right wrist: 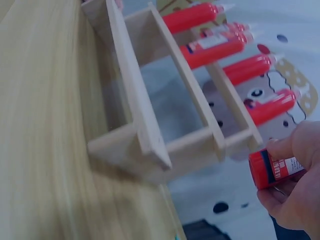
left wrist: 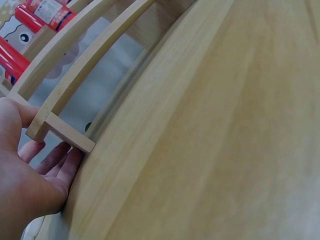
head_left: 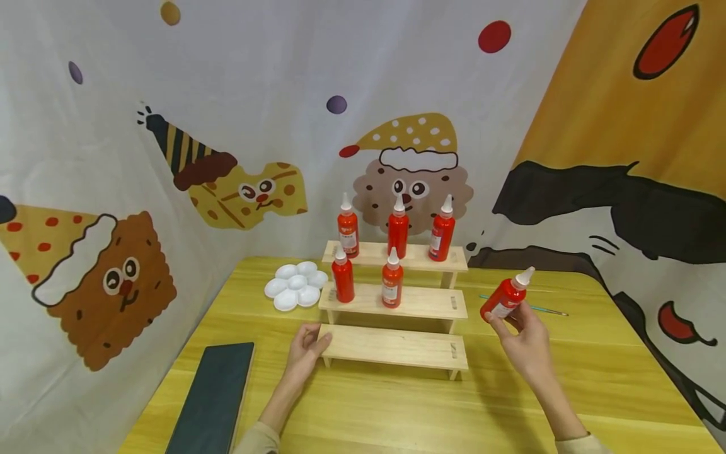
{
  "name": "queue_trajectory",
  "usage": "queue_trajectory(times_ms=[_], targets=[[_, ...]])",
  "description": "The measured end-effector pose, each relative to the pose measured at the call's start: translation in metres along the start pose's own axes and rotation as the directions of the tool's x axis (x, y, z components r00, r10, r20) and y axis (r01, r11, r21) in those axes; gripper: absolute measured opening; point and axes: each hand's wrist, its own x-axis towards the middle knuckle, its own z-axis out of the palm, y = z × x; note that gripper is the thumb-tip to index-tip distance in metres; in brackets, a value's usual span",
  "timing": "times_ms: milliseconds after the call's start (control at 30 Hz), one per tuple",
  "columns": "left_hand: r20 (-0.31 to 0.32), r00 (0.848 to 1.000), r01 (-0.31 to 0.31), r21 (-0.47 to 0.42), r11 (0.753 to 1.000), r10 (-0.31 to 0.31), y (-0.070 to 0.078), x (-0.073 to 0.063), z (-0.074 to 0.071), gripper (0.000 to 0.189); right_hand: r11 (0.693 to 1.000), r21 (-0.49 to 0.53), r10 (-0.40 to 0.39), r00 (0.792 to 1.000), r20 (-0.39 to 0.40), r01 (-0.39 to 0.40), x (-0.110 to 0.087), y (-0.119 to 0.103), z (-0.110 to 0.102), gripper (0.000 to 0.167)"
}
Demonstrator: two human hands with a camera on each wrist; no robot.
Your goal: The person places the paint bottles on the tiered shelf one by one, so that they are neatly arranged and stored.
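Observation:
My right hand (head_left: pixel 527 343) grips a red squeeze bottle (head_left: pixel 503 299) with a white nozzle, tilted in the air right of a three-step wooden rack (head_left: pixel 391 345). In the right wrist view, thumb and fingers wrap the held bottle's label (right wrist: pixel 287 167), its red base toward the rack. My left hand (head_left: pixel 305 350) holds the left end of the lowest step, thumb on top, other fingers by the end leg (left wrist: pixel 70 132). Matching red bottles stand upright: three on the top step, including one at the right (head_left: pixel 442 232), and two on the middle step, including one nearer centre (head_left: pixel 392 282).
A white flower-shaped palette (head_left: pixel 297 285) lies left of the rack. A dark flat board (head_left: pixel 212 397) is at the front left of the table (head_left: pixel 386 416). Behind the right hand lies a thin teal brush (head_left: pixel 547 310). A printed cloth (head_left: pixel 272 57) hangs behind the table.

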Motion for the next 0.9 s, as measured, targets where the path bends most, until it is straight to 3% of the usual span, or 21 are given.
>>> queue_trajectory(times_ms=[333,600,900], targets=[[-0.005,1.0,-0.003,-0.007,1.0,0.003,0.002,0.001,0.0,0.042,0.995,0.073,-0.082,0.989,0.121,0.074,0.019,-0.024,0.037,0.039],[0.012,1.0,-0.005,0.004,1.0,0.005,0.003,0.0,0.002,0.044,0.994,0.098,-0.058,0.978,0.202,0.039,0.032,-0.024,0.058,0.048],[0.007,1.0,-0.003,0.002,1.0,0.003,0.002,0.002,0.005,0.045,0.995,0.081,-0.072,0.976,0.206,0.056,0.035,-0.02,0.068,0.043]])
